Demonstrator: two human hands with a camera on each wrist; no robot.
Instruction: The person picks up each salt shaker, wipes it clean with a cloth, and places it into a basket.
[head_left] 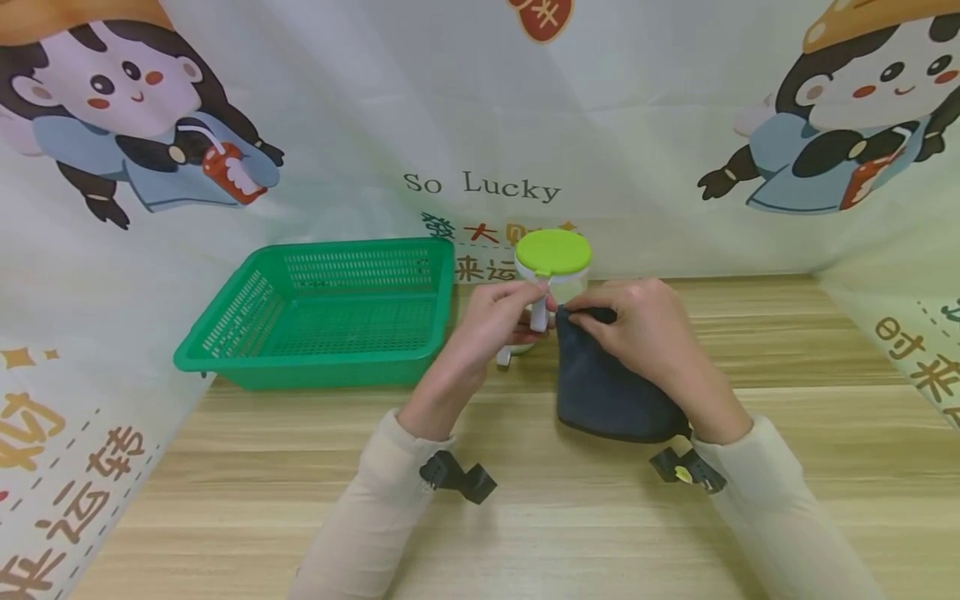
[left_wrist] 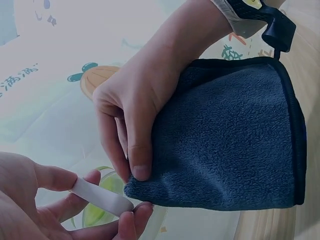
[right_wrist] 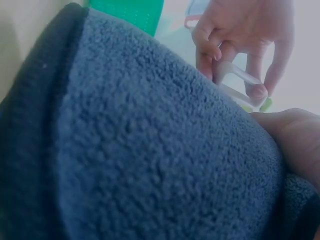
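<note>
A clear jar with a lime-green lid (head_left: 553, 252) is held up by its white handle (head_left: 540, 310), which my left hand (head_left: 493, 321) grips between thumb and fingers. My right hand (head_left: 637, 325) pinches a dark blue-grey cloth (head_left: 611, 392) at its upper corner, close beside the handle; the rest of the cloth hangs down. In the left wrist view the right fingertips press the cloth corner (left_wrist: 142, 190) near the end of the white handle (left_wrist: 102, 196). The right wrist view is mostly filled by the cloth (right_wrist: 165, 130), with the left hand (right_wrist: 245, 35) behind it on the handle.
A green plastic basket (head_left: 330, 371) stands at the left rear of the wooden table (head_left: 525, 517). Below the left hand, another white handle (head_left: 504, 357) shows, its container mostly hidden. A printed cloth backdrop (head_left: 637, 150) rises behind and at both sides.
</note>
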